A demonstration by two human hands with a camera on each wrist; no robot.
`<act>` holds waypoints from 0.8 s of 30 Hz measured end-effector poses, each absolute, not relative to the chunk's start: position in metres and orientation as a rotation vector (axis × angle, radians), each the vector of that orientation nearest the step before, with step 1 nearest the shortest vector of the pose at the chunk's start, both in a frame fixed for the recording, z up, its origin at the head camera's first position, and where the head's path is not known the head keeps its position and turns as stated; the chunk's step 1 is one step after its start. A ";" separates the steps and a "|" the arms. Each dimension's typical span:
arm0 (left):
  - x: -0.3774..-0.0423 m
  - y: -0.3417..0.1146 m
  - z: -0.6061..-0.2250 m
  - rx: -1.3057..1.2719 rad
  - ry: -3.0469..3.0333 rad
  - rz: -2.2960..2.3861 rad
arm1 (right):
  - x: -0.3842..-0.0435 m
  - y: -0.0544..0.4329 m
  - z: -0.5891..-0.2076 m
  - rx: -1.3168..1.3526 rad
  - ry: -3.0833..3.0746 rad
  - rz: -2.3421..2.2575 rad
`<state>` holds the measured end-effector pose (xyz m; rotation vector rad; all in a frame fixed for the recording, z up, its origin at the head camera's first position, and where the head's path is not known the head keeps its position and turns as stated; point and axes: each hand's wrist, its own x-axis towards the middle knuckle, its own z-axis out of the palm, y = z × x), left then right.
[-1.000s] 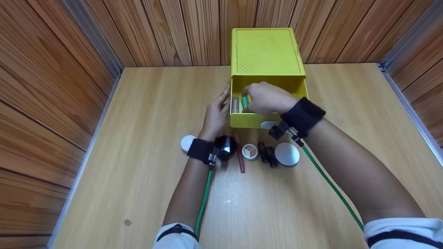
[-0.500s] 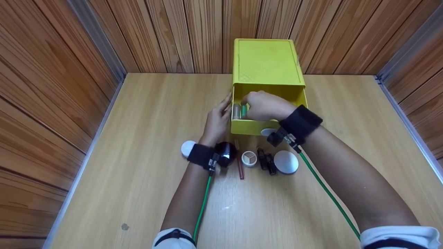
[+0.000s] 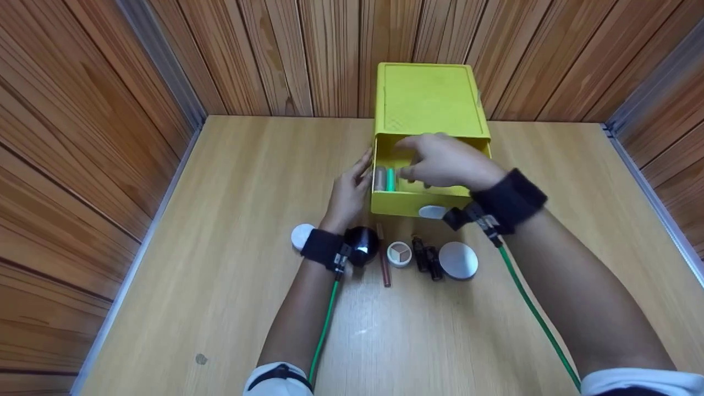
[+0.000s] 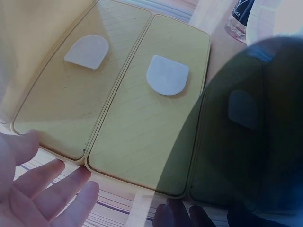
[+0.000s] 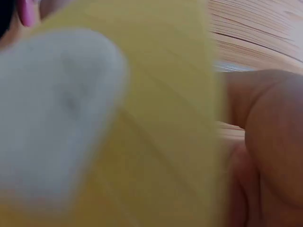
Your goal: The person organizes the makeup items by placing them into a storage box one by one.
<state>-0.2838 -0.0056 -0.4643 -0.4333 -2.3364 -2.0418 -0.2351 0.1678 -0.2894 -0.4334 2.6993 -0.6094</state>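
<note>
A yellow drawer unit (image 3: 433, 99) stands at the back of the table, its top drawer (image 3: 397, 204) pulled out. Inside the drawer's left side, a green tube (image 3: 391, 180) lies beside a grey-brown one (image 3: 380, 179). My right hand (image 3: 448, 162) hovers over the drawer with fingers spread, just right of the green tube, holding nothing. My left hand (image 3: 348, 197) rests its extended fingers along the unit's left side. The left wrist view shows drawer fronts with white handles (image 4: 168, 75). Up close in the right wrist view, a white handle (image 5: 61, 104) is blurred.
In front of the unit lie a white round item (image 3: 301, 236), a shiny black round object (image 3: 363, 246), a reddish-brown pencil (image 3: 385, 264), a three-part makeup pot (image 3: 399, 254), small black bottles (image 3: 427, 258) and a silver round compact (image 3: 458, 260). Wood-panelled walls enclose the table.
My right hand has let go of the green tube, which lies in the drawer, and has risen and moved right with its fingers opened. The left hand stays at the unit's side.
</note>
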 end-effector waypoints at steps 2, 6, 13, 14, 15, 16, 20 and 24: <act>-0.284 -0.004 -0.464 -0.435 -2.335 -2.029 | -0.228 0.178 -0.282 -0.444 2.785 -0.689; -0.283 -0.002 -0.463 -0.445 -2.325 -2.006 | -0.212 0.202 -0.274 -0.610 3.030 -0.865; -0.280 0.005 -0.459 -0.480 -2.332 -2.032 | -0.183 0.252 -0.290 -0.913 3.470 -1.212; -0.280 0.006 -0.457 -0.489 -2.331 -2.034 | -0.179 0.257 -0.293 -0.880 3.481 -1.347; -0.281 0.006 -0.455 -0.496 -2.328 -2.033 | -0.175 0.262 -0.295 -0.829 3.480 -1.482; -0.282 0.007 -0.453 -0.502 -2.325 -2.030 | -0.172 0.265 -0.297 -0.761 3.460 -1.639; -0.286 0.004 -0.447 -0.497 -2.315 -2.020 | -0.171 0.275 -0.317 -0.387 3.310 -2.195; -0.285 -0.003 -0.449 -0.470 -2.334 -2.026 | -0.189 0.283 -0.365 0.023 3.154 -2.386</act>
